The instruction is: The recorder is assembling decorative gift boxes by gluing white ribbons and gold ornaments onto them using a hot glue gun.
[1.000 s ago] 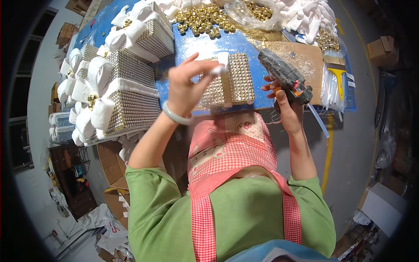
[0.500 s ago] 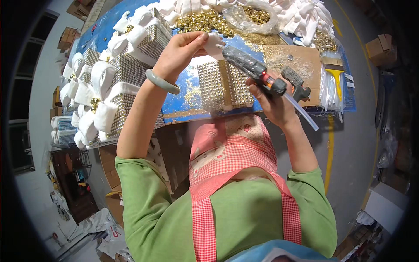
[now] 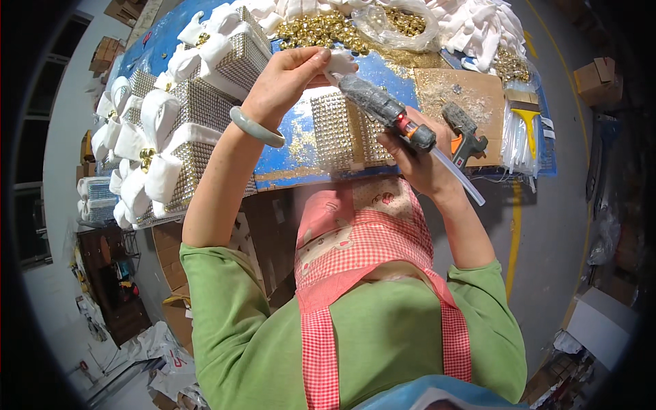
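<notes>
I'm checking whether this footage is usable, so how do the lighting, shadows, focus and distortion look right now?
All in the head view: the fisheye bends the scene toward its black rim; bright light glints on the rhinestone panel and the blue tabletop; soft shadow falls on the green shirt; the left hand and glue gun look fairly sharp.

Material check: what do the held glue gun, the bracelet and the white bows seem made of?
Glue gun: front wrapped in something rough, matte, dark grey, perhaps tape.
Bracelet: smooth, pale sheen; possibly stone or plastic.
White bows: matte, soft folded loops; likely fabric, fibre unclear.
</notes>
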`<state>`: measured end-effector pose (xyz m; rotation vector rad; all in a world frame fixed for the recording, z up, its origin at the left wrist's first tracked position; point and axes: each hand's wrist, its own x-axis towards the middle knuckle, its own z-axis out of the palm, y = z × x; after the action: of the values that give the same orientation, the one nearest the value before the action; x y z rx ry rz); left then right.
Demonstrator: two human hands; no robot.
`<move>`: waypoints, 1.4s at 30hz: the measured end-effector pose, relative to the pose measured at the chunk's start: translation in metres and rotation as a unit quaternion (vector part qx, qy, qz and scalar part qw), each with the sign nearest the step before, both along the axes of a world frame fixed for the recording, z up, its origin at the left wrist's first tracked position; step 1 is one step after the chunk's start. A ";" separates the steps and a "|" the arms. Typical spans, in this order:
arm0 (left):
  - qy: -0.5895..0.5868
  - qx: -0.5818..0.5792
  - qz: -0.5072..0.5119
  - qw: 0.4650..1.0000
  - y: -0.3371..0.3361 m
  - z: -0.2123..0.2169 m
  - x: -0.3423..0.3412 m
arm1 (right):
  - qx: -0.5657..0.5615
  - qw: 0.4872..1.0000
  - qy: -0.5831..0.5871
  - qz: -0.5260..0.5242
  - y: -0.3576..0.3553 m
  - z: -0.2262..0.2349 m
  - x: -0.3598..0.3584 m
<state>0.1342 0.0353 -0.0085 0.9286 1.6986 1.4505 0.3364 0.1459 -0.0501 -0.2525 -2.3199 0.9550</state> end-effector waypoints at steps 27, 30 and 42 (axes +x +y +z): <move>0.377 -0.017 0.053 0.925 0.011 0.006 -0.008 | 0.028 0.999 -0.024 -0.022 0.027 -0.004 -0.016; 0.375 -0.028 0.052 0.925 0.012 0.009 -0.008 | 0.043 0.997 -0.057 -0.028 0.029 -0.010 -0.015; 0.385 -0.004 0.040 0.922 0.012 0.004 -0.009 | 0.045 0.972 -0.225 -0.053 0.041 -0.050 -0.023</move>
<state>0.1256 0.0475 -0.0046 1.5795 2.3072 1.1870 0.3129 0.1868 -0.1003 -0.6041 -2.7167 0.7983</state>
